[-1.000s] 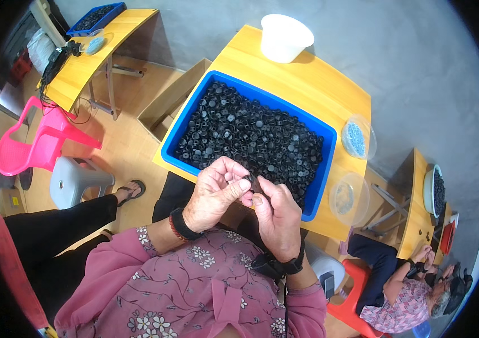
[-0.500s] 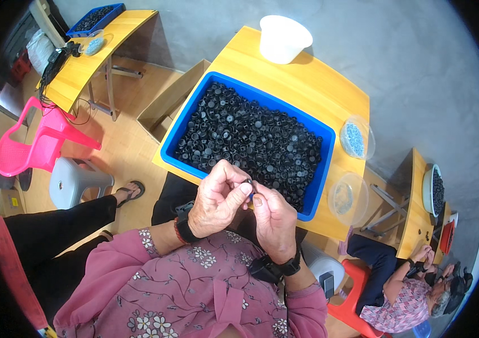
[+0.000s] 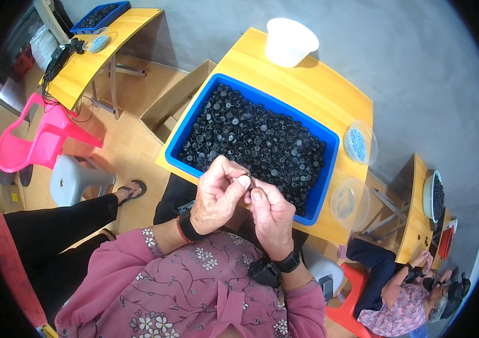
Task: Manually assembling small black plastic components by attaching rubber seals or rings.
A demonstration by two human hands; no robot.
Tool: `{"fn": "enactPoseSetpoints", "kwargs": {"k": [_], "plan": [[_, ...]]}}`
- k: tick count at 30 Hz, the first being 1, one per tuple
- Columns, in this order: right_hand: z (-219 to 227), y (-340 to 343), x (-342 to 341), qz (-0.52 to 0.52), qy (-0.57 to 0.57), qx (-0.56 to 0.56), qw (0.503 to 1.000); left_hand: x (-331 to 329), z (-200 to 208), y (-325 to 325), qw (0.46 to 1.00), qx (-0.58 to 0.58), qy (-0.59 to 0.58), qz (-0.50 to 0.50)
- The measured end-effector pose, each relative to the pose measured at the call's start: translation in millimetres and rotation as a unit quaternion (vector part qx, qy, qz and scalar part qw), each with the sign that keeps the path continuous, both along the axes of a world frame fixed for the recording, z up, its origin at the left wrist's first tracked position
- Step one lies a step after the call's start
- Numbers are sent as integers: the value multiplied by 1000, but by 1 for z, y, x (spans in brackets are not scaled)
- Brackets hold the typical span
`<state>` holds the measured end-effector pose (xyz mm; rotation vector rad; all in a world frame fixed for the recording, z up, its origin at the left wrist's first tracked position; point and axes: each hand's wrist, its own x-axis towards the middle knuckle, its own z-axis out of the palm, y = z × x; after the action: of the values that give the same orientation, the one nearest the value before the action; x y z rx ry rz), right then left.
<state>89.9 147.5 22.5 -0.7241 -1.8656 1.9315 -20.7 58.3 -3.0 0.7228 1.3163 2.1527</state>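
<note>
While a yellow wooden table (image 3: 329, 96) fills the middle of the view, a blue tray (image 3: 320, 183) on it holds a deep heap of small black round parts (image 3: 251, 127), with a white tub (image 3: 290, 42) beyond the tray's far edge. The person's two hands meet at the tray's near edge: the left hand (image 3: 217, 194) pinches a small dark piece (image 3: 249, 175) between thumb and finger, and the right hand (image 3: 273, 217), thumb and forefinger closed, appears to grip the same piece from the other side. Over the last second, the right hand has edged closer to the left, and less of the piece shows between the fingertips. That suggests work on this one piece is still under way; its exact shape is hidden.
</note>
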Motion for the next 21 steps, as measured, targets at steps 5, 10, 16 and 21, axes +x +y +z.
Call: {"fn": "enactPoseSetpoints", "kwargs": {"k": [5,10,16,21], "plan": [[5,10,-1,21,0,219,975,-5,-1,-7,970,44,-224,-89],[4,10,4,16,2,238,971,-6,3,-7,945,62,-296,-128],[6,9,2,17,12,249,968,-6,4,-7,937,69,-314,-136],[8,9,1,12,8,276,961,-5,3,-6,931,86,-325,-143]]}}
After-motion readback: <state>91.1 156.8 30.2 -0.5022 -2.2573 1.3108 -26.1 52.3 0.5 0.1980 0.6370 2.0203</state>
